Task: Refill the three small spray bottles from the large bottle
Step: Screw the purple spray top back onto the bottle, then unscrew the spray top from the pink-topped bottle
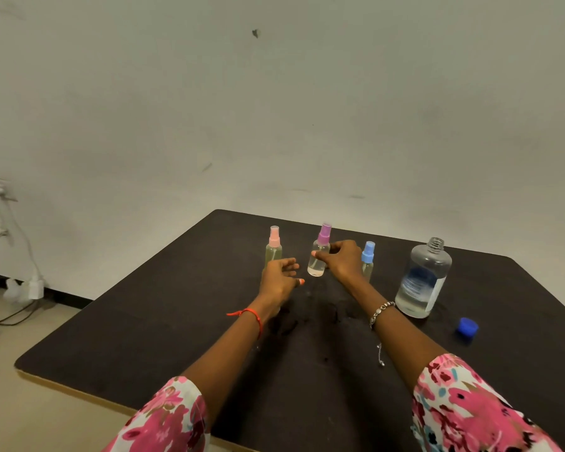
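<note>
Your right grip (341,261) covers most of the blue-capped bottle (368,252); only its cap and a strip of its side show. That grip's fingers (338,246) pass behind the purple-capped bottle (318,259), so you cannot see their tips. Your left grip (279,278) hides the foot of the pink-capped bottle (274,246). The label (418,283) on the large bottle (429,262) is too blurred to read. The table (177,321) runs out of the picture at the right and the bottom, and both flowered sleeves (173,415) are cut off there too. The white plug and cable (35,287) near the left edge are smeared, their shapes unclear.
</note>
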The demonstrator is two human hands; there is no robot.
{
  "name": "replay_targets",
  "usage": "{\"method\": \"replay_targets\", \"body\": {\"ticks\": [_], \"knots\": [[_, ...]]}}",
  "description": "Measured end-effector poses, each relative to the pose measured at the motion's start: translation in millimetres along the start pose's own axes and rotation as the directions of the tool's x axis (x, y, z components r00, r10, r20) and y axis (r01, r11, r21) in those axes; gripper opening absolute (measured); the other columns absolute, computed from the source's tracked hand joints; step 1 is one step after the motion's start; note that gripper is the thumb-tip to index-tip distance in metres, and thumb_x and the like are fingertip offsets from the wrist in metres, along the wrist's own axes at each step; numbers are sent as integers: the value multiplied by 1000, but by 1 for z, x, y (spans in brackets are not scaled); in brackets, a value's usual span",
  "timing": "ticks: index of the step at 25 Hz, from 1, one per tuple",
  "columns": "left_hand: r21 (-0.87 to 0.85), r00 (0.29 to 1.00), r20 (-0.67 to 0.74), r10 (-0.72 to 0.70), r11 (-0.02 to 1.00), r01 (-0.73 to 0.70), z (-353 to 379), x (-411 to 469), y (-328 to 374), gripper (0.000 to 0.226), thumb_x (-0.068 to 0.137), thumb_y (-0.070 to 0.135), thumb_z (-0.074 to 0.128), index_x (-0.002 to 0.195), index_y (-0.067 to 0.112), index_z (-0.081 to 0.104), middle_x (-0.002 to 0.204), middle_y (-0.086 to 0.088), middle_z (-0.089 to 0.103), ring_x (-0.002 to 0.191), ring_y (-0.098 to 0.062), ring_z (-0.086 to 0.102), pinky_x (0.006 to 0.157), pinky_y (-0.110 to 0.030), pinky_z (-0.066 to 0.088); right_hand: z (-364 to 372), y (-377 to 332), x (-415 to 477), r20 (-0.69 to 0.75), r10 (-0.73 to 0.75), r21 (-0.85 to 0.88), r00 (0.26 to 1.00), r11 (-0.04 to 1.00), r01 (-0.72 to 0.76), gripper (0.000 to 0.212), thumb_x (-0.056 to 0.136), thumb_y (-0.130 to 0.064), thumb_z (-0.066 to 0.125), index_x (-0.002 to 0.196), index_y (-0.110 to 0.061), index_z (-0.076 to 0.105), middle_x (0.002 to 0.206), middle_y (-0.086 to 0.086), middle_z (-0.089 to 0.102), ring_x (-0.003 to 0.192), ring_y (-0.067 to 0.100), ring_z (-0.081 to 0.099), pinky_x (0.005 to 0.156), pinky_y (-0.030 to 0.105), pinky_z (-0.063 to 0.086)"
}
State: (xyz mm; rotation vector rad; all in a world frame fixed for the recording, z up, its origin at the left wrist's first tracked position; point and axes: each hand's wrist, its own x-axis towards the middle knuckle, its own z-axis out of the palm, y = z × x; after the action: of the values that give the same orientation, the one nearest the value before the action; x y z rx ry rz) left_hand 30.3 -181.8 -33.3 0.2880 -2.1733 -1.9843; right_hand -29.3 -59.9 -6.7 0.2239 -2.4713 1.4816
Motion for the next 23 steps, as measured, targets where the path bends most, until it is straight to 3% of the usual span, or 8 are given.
{"method": "replay_targets", "body": {"ticks": [4, 12, 15, 18, 21, 23], "knots": [[2, 1000, 15, -10, 1000, 10, -3, 7, -6, 55, 75, -14, 61, 127, -3, 46, 123, -19, 57, 114, -27, 55, 94, -32, 48, 14, 4, 6, -1, 20, -17, 1000, 1000, -20, 26, 73, -13, 75, 83, 10, 67, 86, 25, 69, 71, 20, 58, 53, 21, 40], [-6, 999, 30, -22, 1000, 22, -7, 11, -16, 49, 75, -12, 63, 121, -3, 51, 118, -18, 60, 102, -22, 59, 91, -31, 50, 26, 16, 21, -9, 91, -18, 996, 996, -91, 29, 76, -11, 73, 90, 12, 62, 94, 26, 66, 76, 22, 54, 55, 24, 36], [-6, 999, 28, -21, 1000, 21, -6, 12, -17, 47, 75, -11, 63, 120, -3, 52, 115, -18, 61, 99, -19, 59, 93, -32, 49, 29, 17, 26, 14, 107, -51, 994, 993, -106, 31, 76, -13, 73, 92, 11, 61, 97, 25, 65, 79, 24, 56, 62, 29, 39], [5, 1000, 25, -11, 1000, 11, -5, 12, -18, 45, 75, -10, 64, 118, -3, 53, 109, -15, 62, 98, -18, 58, 90, -29, 50, 28, 14, 27, 51, 118, -105, 992, 988, -112, 35, 74, -16, 75, 92, 8, 57, 98, 23, 59, 89, 29, 56, 60, 23, 40], [16, 1000, -26, -6, 1000, 6, -5, 11, -19, 35, 74, -7, 66, 108, -5, 59, 86, -8, 63, 82, -16, 61, 74, -23, 52, 32, 6, 17, -104, -10, -127, 995, 992, -3, 52, 72, -21, 76, 110, 2, 47, 115, 18, 46, 104, 26, 45, 80, 29, 41], [24, 991, -136, -18, 999, 21, -7, 12, -19, 30, 73, -5, 68, 102, -5, 61, 74, -3, 56, 69, -13, 57, 66, -22, 53, 37, -1, 8, -249, -184, -96, 951, 982, 165, 44, 75, -20, 73, 108, -3, 48, 114, 15, 48, 103, 25, 47, 80, 29, 41]]}}
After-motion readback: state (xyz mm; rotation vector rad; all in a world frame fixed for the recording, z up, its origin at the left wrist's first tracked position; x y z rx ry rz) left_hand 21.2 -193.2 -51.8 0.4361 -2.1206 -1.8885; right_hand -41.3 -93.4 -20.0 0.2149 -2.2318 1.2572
